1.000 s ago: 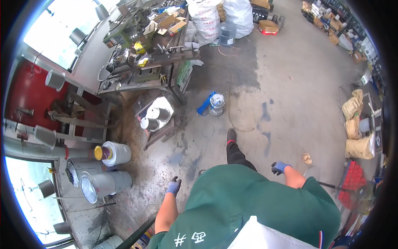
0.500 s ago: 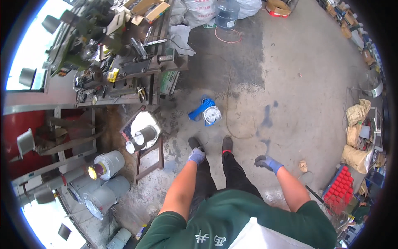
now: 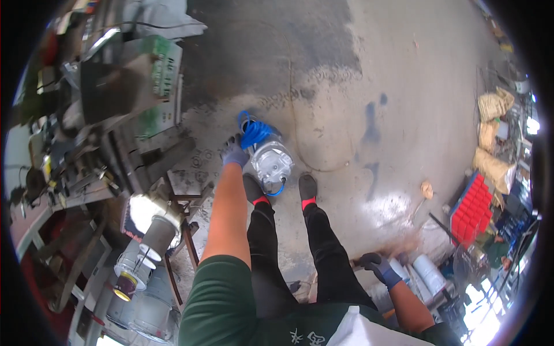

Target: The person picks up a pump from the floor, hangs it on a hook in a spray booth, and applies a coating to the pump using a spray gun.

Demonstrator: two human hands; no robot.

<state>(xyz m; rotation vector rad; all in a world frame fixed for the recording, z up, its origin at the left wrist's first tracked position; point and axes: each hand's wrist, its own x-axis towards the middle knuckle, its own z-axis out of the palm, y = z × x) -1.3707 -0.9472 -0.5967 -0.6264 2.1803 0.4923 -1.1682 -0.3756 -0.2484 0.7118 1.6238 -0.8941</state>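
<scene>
On the floor ahead of my shoes stands a round silver metal machine (image 3: 273, 163), like a small pump or motor. A bundle of blue cable (image 3: 255, 134) lies against its far left side, and a blue loop shows at its near edge. My left hand (image 3: 235, 153), in a grey-purple glove with dark fingertips, reaches to the left side of the bundle. Its fingers stretch forward, apart from each other; whether they touch the cable is unclear. My right hand (image 3: 382, 270), gloved alike, hangs out to the right with loosely bent fingers and nothing visible in it.
A cluttered workbench (image 3: 86, 135) fills the left, with a green-and-white box (image 3: 161, 86) beside it. Nearer stands a dark metal frame (image 3: 186, 245) by several grey cylinders. A thin hose (image 3: 294, 109) runs across the floor. Sacks (image 3: 493, 167) and a red stack (image 3: 472, 210) line the right.
I have come closer to the silver machine, which now sits just ahead of my shoes. My left hand has swung forward to the blue cable; my right hand has dropped back.
</scene>
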